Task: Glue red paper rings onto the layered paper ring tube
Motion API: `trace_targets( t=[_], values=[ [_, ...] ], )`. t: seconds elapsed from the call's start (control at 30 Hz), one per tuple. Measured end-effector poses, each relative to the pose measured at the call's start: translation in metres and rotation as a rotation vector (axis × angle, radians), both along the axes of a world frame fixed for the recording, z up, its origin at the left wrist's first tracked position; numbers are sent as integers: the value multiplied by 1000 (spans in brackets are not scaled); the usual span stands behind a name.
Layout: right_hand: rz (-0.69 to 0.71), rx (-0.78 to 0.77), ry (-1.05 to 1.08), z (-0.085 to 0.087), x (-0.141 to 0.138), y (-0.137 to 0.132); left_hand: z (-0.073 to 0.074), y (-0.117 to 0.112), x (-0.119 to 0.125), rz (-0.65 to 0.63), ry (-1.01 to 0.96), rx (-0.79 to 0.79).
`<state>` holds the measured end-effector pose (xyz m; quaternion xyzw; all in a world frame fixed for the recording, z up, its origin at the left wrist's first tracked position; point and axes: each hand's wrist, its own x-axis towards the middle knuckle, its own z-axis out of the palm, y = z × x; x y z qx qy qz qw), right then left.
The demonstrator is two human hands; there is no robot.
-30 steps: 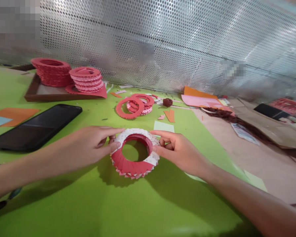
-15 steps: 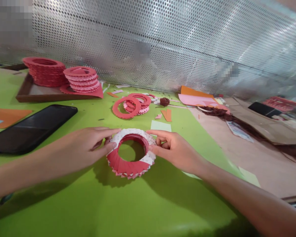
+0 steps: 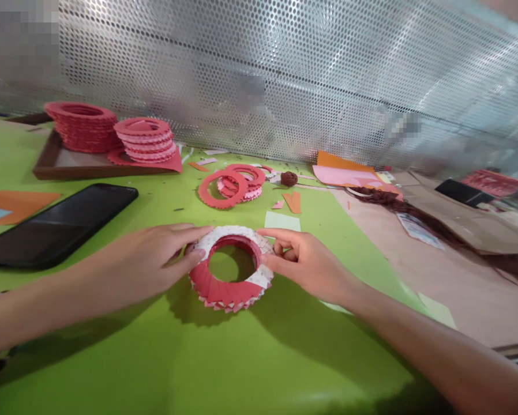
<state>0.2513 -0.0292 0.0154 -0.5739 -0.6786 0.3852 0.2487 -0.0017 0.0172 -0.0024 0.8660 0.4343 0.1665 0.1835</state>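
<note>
A stack of paper rings [image 3: 224,288] with zigzag outer edges is held between my two hands, low over the green table sheet [image 3: 241,369]. Its top ring is part red, part white with a fine pattern. My left hand [image 3: 168,248] grips the left side, thumb on the top face and index finger along the far edge. On the opposite side my right hand [image 3: 300,253] pinches the stack the same way, other fingers curled under. Beyond them lie several loose red and pink paper rings [image 3: 222,199], overlapping, and a pale green paper piece [image 3: 282,221].
At the back left a brown tray [image 3: 90,172] carries two stacks of red and pink rings [image 3: 83,129]. A black phone [image 3: 60,227] lies left of my hands. Orange paper scraps [image 3: 292,202], a brown ball [image 3: 289,178] and cardboard [image 3: 470,225] sit farther back and right. A perforated metal panel [image 3: 224,69] stands behind.
My hands keep their hold on the ring stack, nearly still. The left hand's fingers have shifted very slightly, and the whole view has moved a touch.
</note>
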Motion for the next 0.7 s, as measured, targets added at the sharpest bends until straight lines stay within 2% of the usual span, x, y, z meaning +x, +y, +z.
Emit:
trace_targets(
  t=[0.23, 0.5, 0.6, 0.7],
  values=[
    [-3, 21, -5, -2, -2, 1, -1, -1, -1, -25, 18, 39],
    [22, 114, -177, -1, -3, -2, -7, -8, 0, 94, 131, 110],
    [63, 214, -303, 1, -3, -2, -6, -8, 1, -7, 102, 166],
    [93, 309, -436, 1, -3, -2, -10, -4, 0, -148, 34, 153]
  ],
)
